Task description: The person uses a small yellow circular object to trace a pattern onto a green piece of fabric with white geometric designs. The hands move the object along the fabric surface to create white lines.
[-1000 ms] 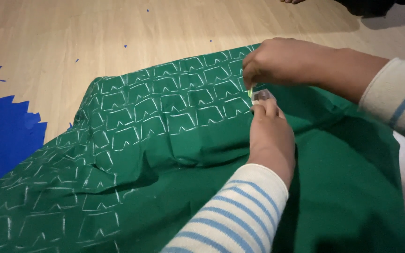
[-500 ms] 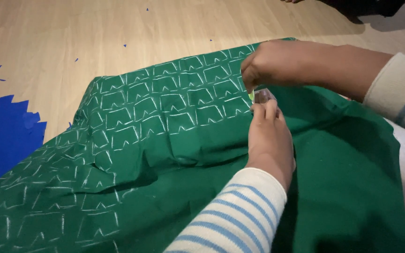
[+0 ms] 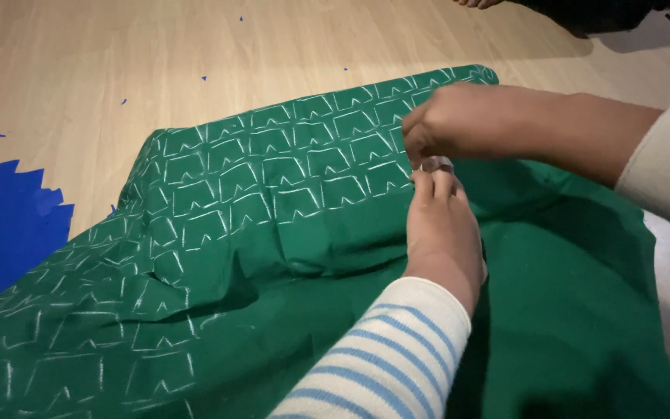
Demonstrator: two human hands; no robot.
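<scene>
Left hand [image 3: 443, 233]: flat on green cloth [image 3: 273, 233], fingertips pinching a small clear piece [image 3: 434, 164]; right hand [image 3: 459, 120]: just beyond, pinched on the same piece.

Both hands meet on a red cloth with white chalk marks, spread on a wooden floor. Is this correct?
Not quite: the cloth is green, not red, as the head view shows. Both hands, the left hand and right hand, do meet on it, on the wooden floor.

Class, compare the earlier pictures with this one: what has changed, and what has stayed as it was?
Little: both hands sit slightly lower in the picture. The left hand and right hand still pinch a small clear thing over the green cloth, which has not shifted.
</scene>
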